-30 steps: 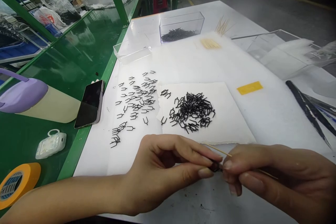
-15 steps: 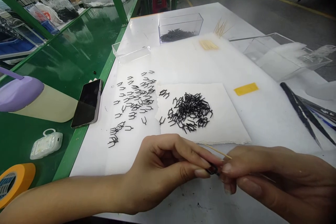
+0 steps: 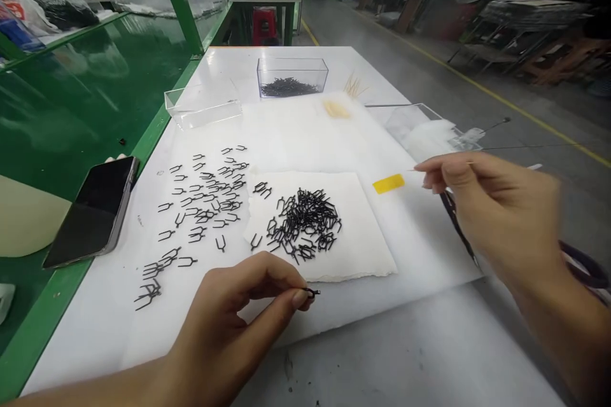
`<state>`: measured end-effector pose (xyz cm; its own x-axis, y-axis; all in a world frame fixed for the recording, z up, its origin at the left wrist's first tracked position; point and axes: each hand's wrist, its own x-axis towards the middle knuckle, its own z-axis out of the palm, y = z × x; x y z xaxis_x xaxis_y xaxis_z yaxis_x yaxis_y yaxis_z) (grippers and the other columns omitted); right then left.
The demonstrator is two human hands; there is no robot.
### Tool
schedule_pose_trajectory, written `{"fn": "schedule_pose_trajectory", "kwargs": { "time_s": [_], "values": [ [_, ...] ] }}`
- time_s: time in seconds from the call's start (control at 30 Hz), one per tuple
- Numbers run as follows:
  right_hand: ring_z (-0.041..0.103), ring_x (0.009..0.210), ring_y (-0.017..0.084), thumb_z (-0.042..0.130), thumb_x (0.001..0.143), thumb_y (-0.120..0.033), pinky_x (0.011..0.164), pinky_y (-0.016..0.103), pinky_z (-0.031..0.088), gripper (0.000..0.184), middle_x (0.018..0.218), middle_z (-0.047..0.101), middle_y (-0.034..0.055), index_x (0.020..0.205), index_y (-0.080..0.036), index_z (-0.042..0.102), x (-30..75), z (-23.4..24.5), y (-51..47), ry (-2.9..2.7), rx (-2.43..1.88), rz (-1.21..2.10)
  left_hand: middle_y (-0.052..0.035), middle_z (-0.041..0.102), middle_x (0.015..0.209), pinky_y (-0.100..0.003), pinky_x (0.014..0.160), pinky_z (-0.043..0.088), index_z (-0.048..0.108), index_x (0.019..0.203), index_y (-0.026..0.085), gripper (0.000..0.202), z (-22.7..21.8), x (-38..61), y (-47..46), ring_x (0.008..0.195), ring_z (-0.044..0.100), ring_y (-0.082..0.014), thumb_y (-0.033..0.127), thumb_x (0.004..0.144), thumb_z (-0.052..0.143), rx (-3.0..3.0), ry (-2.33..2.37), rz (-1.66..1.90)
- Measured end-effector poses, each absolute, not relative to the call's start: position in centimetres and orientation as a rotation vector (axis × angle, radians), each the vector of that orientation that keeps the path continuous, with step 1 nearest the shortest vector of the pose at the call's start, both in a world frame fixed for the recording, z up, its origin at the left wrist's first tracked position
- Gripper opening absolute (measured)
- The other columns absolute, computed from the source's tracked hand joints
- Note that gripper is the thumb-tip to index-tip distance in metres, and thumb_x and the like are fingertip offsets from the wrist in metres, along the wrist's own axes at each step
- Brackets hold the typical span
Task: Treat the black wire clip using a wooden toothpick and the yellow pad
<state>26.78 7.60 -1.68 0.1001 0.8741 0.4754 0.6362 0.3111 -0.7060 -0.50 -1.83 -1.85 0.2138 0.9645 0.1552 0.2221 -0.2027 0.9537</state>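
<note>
My left hand (image 3: 238,311) pinches a small black forked clip (image 3: 312,293) between thumb and forefinger, low over the white table (image 3: 405,356). My right hand (image 3: 491,210) is raised at the right and pinches a thin wooden stick (image 3: 420,169), its tip pointing left near a yellow tag (image 3: 388,184). Between the hands lies a heap of black clips (image 3: 305,224) on a white paper sheet (image 3: 367,254). More black clips (image 3: 205,200) lie spread out singly to the left of the sheet.
A black phone (image 3: 90,211) rests on the green bench edge at left. At the back stand a clear box of black parts (image 3: 291,76) and an empty clear tray (image 3: 203,105). More sticks (image 3: 353,86) lie beyond, and a clear tray (image 3: 420,130) at right.
The hands were together at the table's front, both at the clip and stick. They have parted: the right hand rose up and right with the stick, the left kept the clip. The view tilted up.
</note>
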Motion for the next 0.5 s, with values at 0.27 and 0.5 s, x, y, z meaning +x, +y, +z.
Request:
{"fn": "schedule_pose_trajectory", "kwargs": {
  "time_s": [0.27, 0.5],
  "values": [
    [0.05, 0.06, 0.012, 0.05, 0.098, -0.035, 0.062, 0.029, 0.039, 0.031, 0.068, 0.058, -0.0004, 0.083, -0.015, 0.068, 28.0, -3.4, 8.9, -1.639, -1.622, 0.304, 0.0024, 0.074, 0.069, -0.006, 0.057, 0.055, 0.07, 0.078, 0.017, 0.012, -2.6, -0.5, -0.9, 0.058, 0.071, -0.0096, 0.005, 0.078, 0.07, 1.657, 1.167, 1.079],
    [0.051, 0.058, 0.011, 0.049, 0.099, -0.038, 0.059, 0.027, 0.039, 0.035, 0.067, 0.059, -0.0011, 0.081, -0.014, 0.068, 28.3, -4.3, 9.5, -1.679, -1.658, 0.269, 0.0034, 0.077, 0.076, -0.005, 0.063, 0.055, 0.077, 0.082, 0.023, 0.01, -2.9, -0.9, -1.1, 0.068, 0.074, -0.0103, 0.015, 0.08, 0.071, 1.535, 1.318, 0.937]
  ]
}}
